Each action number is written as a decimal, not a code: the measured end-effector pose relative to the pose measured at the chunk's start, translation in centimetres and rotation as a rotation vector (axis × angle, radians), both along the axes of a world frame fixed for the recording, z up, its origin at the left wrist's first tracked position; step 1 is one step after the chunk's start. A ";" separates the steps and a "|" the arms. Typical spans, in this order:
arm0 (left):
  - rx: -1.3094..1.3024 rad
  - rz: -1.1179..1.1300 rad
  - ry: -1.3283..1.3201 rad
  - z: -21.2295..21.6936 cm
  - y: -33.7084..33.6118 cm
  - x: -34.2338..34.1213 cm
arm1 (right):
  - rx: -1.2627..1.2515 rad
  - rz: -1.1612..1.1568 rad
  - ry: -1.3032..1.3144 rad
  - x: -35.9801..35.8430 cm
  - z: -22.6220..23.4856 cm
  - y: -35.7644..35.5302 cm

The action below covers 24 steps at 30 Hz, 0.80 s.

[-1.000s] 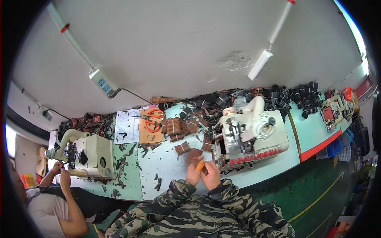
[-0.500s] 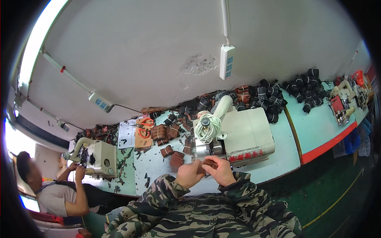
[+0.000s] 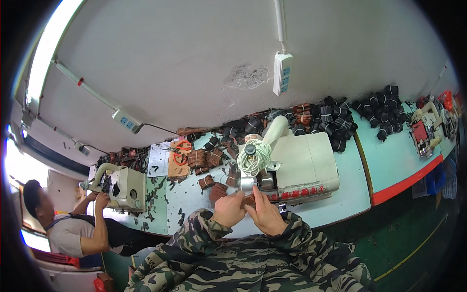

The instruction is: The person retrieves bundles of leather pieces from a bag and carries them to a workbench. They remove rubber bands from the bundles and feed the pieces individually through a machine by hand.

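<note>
In front of a cream bench machine (image 3: 305,163), both hands meet at its near left edge. My left hand (image 3: 228,209) is closed on a small brown leather piece (image 3: 248,200), its thumb and fingers bent around the left side. My right hand (image 3: 267,215) has the thumb against the near edge of the piece and the index finger stretched toward the metal roller (image 3: 266,180). The other right fingers are partly hidden. Just left of the machine lie fanned brown leather pieces (image 3: 218,191), close to my left hand. A coil of pale cord (image 3: 254,158) hangs on the machine.
Tied brown bundles (image 3: 197,158), orange-handled scissors (image 3: 181,158) and a paper sheet (image 3: 157,160) lie to the left. Black bundles (image 3: 335,119) are heaped behind the machine. At far left a co-worker (image 3: 73,228) handles something at a second machine (image 3: 127,189).
My right hand has gone from curled fingers around a small brown stack to a stretched index finger beside the piece. Both hands have shifted slightly up toward the machine.
</note>
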<state>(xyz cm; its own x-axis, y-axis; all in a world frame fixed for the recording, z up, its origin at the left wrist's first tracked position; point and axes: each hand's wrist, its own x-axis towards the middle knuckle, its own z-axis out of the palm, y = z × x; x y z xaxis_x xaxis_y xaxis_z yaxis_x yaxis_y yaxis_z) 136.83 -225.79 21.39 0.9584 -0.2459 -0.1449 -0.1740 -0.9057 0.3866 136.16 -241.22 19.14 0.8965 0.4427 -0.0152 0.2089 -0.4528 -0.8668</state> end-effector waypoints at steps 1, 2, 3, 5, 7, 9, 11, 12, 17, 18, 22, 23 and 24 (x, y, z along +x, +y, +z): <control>0.000 -0.015 -0.018 0.2 0.1 0.2 | -0.007 -0.010 0.000 -0.2 0.2 0.1; -0.001 -0.032 -0.037 0.3 0.1 0.2 | -0.001 -0.030 -0.021 -0.4 0.5 0.3; -0.010 -0.047 -0.037 0.4 0.2 0.1 | 0.004 -0.052 -0.043 -0.7 0.7 0.4; -0.010 -0.072 -0.039 0.4 0.5 0.3 | 0.005 -0.117 -0.035 -0.8 0.4 0.7; -0.024 -0.120 -0.042 0.0 1.1 0.5 | 0.001 -0.182 -0.024 -1.5 0.4 1.3; -0.042 -0.164 -0.041 -1.0 1.5 0.8 | -0.033 -0.226 -0.055 -2.4 0.6 2.5; -0.102 -0.269 -0.010 -1.9 1.7 1.3 | -0.031 -0.264 -0.036 -2.6 0.7 2.6; -0.115 -0.285 -0.007 -2.0 1.9 1.2 | -0.012 -0.280 -0.019 -2.7 0.5 2.6; -0.388 -0.421 0.505 0.6 3.0 1.9 | 0.327 -0.440 0.136 -2.8 -0.3 1.9; -0.594 -0.352 0.876 1.5 3.1 2.3 | 0.319 -0.452 0.134 -2.8 -0.5 1.3; -1.112 -0.041 1.166 -0.8 4.1 2.2 | 0.682 -0.433 0.535 -1.7 -1.0 0.8; -1.185 0.026 1.110 -1.6 3.6 1.8 | 0.684 -0.461 0.553 -1.3 -1.1 0.9; -1.184 0.032 1.103 -2.4 3.4 1.6 | 0.686 -0.490 0.571 -0.9 -1.3 0.8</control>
